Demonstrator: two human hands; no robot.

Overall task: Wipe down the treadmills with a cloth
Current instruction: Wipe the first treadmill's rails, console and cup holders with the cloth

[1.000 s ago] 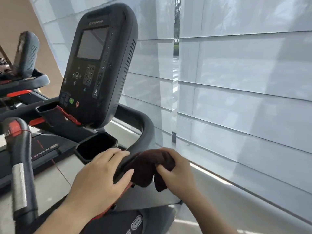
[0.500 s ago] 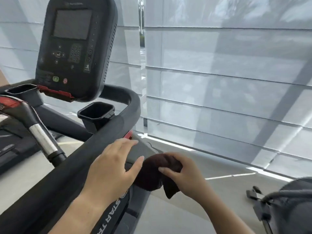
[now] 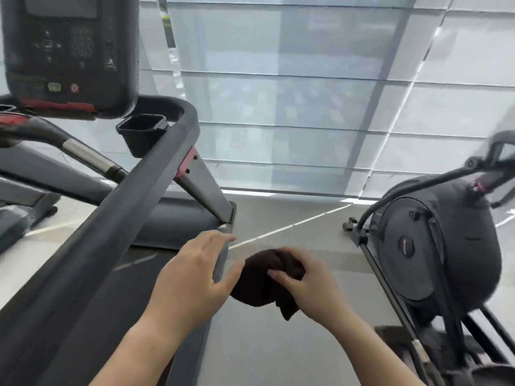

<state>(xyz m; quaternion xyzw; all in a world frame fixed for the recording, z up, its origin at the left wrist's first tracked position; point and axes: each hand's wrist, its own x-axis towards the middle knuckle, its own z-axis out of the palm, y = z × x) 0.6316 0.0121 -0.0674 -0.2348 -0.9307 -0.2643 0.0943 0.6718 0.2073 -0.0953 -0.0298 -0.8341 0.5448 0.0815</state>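
Observation:
A black treadmill fills the left side, with its console (image 3: 67, 54) at the top left and a thick grey handrail (image 3: 111, 232) running down toward me. My right hand (image 3: 303, 291) is shut on a bunched dark brown cloth (image 3: 262, 280), held in the air to the right of the rail and off the machine. My left hand (image 3: 195, 280) hovers just left of the cloth, fingers spread, its thumb touching the cloth's edge. A black cup holder (image 3: 142, 135) sits under the console.
A black elliptical machine (image 3: 434, 252) stands at the right, close to my right arm. White blinds (image 3: 306, 101) cover the window ahead. Grey floor (image 3: 278, 218) lies between the two machines. A second handle with a chrome band (image 3: 86, 157) crosses at the left.
My view has swung right and down, bringing the elliptical into sight. Both hands with the cloth have come off the handrail and now hang beside it over the floor.

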